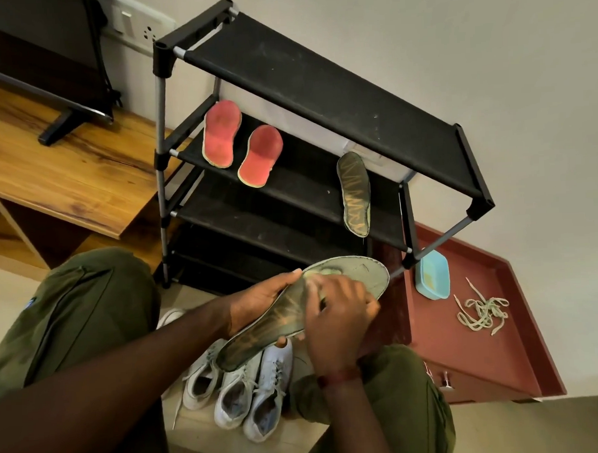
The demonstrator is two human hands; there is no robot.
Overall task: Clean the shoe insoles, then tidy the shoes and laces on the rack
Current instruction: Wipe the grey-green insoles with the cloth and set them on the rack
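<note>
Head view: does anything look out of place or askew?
The laces lie in a loose tangle on the red cabinet top, off the rack. One dark insole juts past its shelf's front edge.

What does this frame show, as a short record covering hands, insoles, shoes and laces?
left hand: grips the held insole from beneath
right hand: fingers curled on the held insole's top; whether it holds a cloth is unclear
rack: two red insoles and one dark insole on the second shelf
white shoes: on the floor below the hands
laces: loose pile on the red surface, beside the blue tub
</note>
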